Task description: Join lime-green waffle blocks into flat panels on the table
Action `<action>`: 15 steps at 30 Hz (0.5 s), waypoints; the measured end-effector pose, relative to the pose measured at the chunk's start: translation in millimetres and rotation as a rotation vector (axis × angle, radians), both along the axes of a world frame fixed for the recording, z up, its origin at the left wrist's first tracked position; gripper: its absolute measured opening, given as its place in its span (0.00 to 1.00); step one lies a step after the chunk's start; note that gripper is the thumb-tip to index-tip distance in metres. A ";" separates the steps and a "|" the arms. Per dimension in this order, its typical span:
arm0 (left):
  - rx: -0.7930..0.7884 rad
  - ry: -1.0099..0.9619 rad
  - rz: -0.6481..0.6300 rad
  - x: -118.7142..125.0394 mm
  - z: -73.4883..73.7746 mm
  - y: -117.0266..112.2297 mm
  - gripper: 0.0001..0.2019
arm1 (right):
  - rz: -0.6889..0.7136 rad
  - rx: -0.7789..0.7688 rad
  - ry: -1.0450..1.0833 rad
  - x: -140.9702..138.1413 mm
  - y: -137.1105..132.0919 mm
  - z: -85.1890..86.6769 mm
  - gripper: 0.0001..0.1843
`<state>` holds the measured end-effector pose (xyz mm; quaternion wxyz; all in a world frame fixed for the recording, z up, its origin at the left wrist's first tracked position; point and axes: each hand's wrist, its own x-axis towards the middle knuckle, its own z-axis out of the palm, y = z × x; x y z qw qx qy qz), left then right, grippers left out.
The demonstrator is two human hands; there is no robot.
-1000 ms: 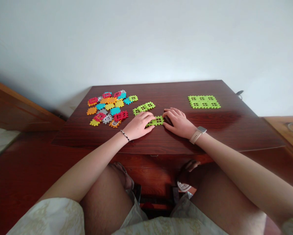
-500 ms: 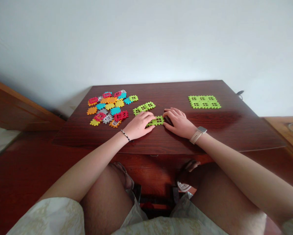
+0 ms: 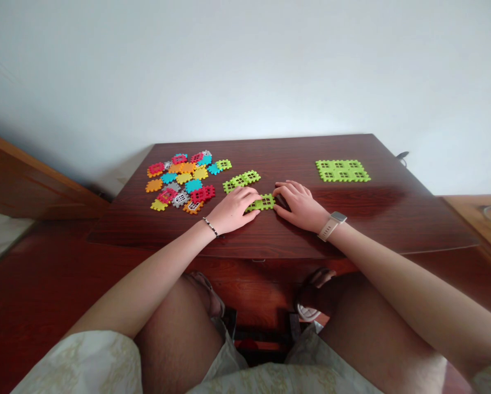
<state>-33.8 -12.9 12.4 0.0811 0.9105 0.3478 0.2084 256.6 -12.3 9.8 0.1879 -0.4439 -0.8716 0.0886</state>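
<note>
A short strip of joined green window tiles [image 3: 266, 202] lies flat on the table between my hands. My left hand [image 3: 236, 210] is closed over its left end, fingers on the far side and thumb on the near side, hiding part of it. At the strip's right end, the curled fingers and thumb of my right hand [image 3: 296, 206] hold its edge. Just beyond my left hand lies another row of green window tiles [image 3: 241, 180], apart from the held strip.
A loose pile of coloured interlocking tiles [image 3: 184, 179] covers the table's left side. To the right at the back, a joined green panel [image 3: 342, 171] of several window tiles lies flat. The dark wooden table [image 3: 393, 219] stands against a white wall [image 3: 245, 71].
</note>
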 end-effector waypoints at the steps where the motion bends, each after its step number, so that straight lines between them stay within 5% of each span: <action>1: 0.000 0.001 0.000 0.1 0.1 0.0 0.15 | 0.000 0.000 0.000 0.0 0.0 0.1 0.18; 15: 0.006 0.003 -0.005 -0.2 -0.1 -0.1 0.15 | -0.001 0.011 0.005 -0.6 -0.6 0.5 0.18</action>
